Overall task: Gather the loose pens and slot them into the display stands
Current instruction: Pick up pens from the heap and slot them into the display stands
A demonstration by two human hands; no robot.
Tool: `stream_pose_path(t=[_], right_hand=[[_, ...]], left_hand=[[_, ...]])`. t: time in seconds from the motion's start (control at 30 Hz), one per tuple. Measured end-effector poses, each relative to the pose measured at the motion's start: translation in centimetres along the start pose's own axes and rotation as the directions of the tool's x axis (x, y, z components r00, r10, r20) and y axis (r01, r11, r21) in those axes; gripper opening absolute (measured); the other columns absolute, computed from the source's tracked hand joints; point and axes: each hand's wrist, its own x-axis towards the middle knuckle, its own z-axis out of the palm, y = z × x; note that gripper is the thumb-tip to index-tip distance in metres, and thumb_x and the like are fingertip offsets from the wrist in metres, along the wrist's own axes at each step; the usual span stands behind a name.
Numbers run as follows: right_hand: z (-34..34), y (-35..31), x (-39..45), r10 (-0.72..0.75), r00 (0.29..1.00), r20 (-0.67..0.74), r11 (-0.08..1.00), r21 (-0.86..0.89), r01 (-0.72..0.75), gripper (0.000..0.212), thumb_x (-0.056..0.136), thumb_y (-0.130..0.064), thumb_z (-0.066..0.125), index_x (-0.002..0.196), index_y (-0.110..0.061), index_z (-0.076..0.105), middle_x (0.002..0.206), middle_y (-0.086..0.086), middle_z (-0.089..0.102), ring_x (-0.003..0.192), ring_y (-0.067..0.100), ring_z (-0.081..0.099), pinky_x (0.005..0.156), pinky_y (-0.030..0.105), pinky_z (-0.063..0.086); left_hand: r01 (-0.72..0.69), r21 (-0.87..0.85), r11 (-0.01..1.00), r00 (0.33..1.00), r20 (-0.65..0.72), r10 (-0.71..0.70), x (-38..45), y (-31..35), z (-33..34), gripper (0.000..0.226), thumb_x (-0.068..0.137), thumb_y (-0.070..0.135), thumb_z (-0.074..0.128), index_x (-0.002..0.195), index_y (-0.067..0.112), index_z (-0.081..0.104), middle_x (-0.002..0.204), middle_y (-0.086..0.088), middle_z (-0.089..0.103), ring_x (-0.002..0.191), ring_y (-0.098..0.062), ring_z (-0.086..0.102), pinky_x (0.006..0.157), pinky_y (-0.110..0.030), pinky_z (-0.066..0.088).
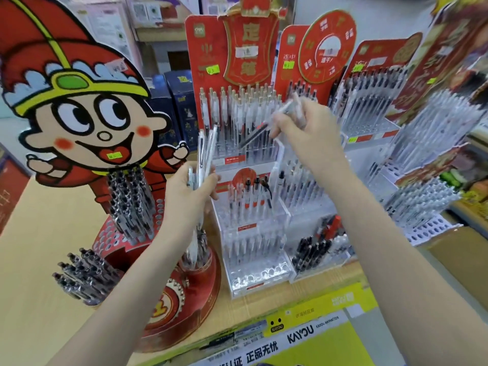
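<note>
My left hand (188, 190) grips a bundle of white pens (207, 151) that stick up in front of the clear tiered display stand (253, 228). My right hand (303, 128) is raised higher, pinching a single pen (260, 133) that slants down to the left, its dark tip over the top tier of that stand. That pen is blurred by motion. The upper rows of the stand hold many clear pens with gold tops (237, 107). The lower tiers show several open holes.
A red round stand (182, 299) with a cartoon figure cutout (79, 107) holds dark pens at the left. More red-backed pen stands (375, 101) fill the right. A yellow KAYOU box (303, 331) lies along the near edge.
</note>
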Motion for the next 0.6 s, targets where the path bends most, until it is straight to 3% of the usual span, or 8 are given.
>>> stream_pose_path(t=[0.07,0.13,0.23,0.3,0.4,0.47,0.53,0.6], right_hand=[[1.6,-1.0,2.0,-0.097,0.995,0.036,0.983,-0.153,0.101,0.021,0.094,-0.015,0.052,0.075,-0.007,0.055,0.076,0.008,0.067,0.063,-0.005,0.060,0.061,0.013,0.044],[2.9,-1.5,3.4,-0.120,0.988,0.099,0.946,-0.292,0.144,0.025,0.095,-0.020,0.050,0.072,-0.013,0.044,0.078,0.010,0.064,0.073,0.017,0.062,0.067,0.033,0.048],[4.0,-1.9,4.6,-0.079,0.979,0.185,0.865,-0.476,0.160,0.035,0.096,-0.020,0.048,0.065,-0.016,0.032,0.066,0.001,0.045,0.063,0.020,0.044,0.056,0.029,0.031],[4.5,-2.3,5.1,-0.076,0.971,0.226,0.828,-0.528,0.188,0.038,0.095,-0.018,0.048,0.062,-0.017,0.030,0.063,-0.001,0.037,0.064,0.022,0.041,0.057,0.028,0.030],[5.6,-2.8,5.9,-0.055,0.952,0.300,0.765,-0.600,0.233,0.043,0.095,-0.018,0.050,0.059,-0.018,0.026,0.060,-0.003,0.034,0.055,0.018,0.038,0.045,0.026,0.025],[6.5,-3.1,6.0,-0.045,0.953,0.301,0.739,-0.632,0.234,0.042,0.094,-0.015,0.051,0.059,-0.016,0.028,0.058,-0.003,0.034,0.054,0.016,0.040,0.044,0.024,0.028],[7.3,-3.3,5.7,-0.062,0.965,0.256,0.715,-0.663,0.222,0.032,0.094,-0.009,0.051,0.066,-0.010,0.036,0.062,-0.002,0.041,0.063,0.023,0.050,0.052,0.028,0.040],[7.9,-3.1,4.9,-0.065,0.980,0.187,0.708,-0.684,0.177,0.020,0.095,-0.007,0.050,0.076,-0.010,0.045,0.071,0.003,0.048,0.069,0.025,0.054,0.057,0.031,0.041]], left_hand=[[-0.019,0.010,1.000,1.000,-0.005,0.019,0.1,0.3,-0.2,0.009,0.090,0.009,0.059,0.088,0.018,0.059,0.048,0.003,0.055,0.038,-0.012,0.039,0.037,-0.020,0.034],[-0.026,0.011,1.000,1.000,-0.008,0.027,0.1,0.5,-0.6,0.012,0.091,0.009,0.059,0.086,0.020,0.059,0.047,0.003,0.054,0.038,-0.013,0.038,0.036,-0.019,0.032],[-0.005,-0.008,1.000,0.999,-0.042,0.005,0.2,0.7,-1.2,0.012,0.090,0.009,0.059,0.086,0.020,0.058,0.052,-0.001,0.054,0.041,-0.015,0.041,0.035,-0.018,0.033],[0.015,-0.050,0.999,0.998,-0.054,-0.018,0.3,0.9,-1.5,0.010,0.090,0.007,0.060,0.087,0.017,0.059,0.058,-0.005,0.054,0.044,-0.013,0.044,0.036,-0.017,0.034],[0.009,-0.052,0.999,0.998,-0.054,-0.012,0.5,0.8,-1.8,0.009,0.089,0.007,0.060,0.086,0.016,0.059,0.055,-0.004,0.054,0.040,-0.010,0.043,0.035,-0.018,0.034],[0.004,-0.052,0.999,0.999,-0.050,-0.007,0.7,0.7,-1.8,0.010,0.090,0.008,0.060,0.086,0.017,0.059,0.053,-0.002,0.054,0.039,-0.009,0.042,0.036,-0.018,0.034],[0.003,-0.055,0.999,0.999,-0.050,-0.006,0.9,0.6,-1.8,0.010,0.089,0.008,0.060,0.086,0.018,0.059,0.053,0.000,0.054,0.040,-0.007,0.044,0.037,-0.018,0.035],[-0.003,-0.044,0.999,0.998,-0.055,0.001,1.0,0.5,-1.7,0.009,0.089,0.008,0.061,0.087,0.017,0.059,0.051,0.002,0.054,0.039,-0.005,0.044,0.038,-0.017,0.035]])
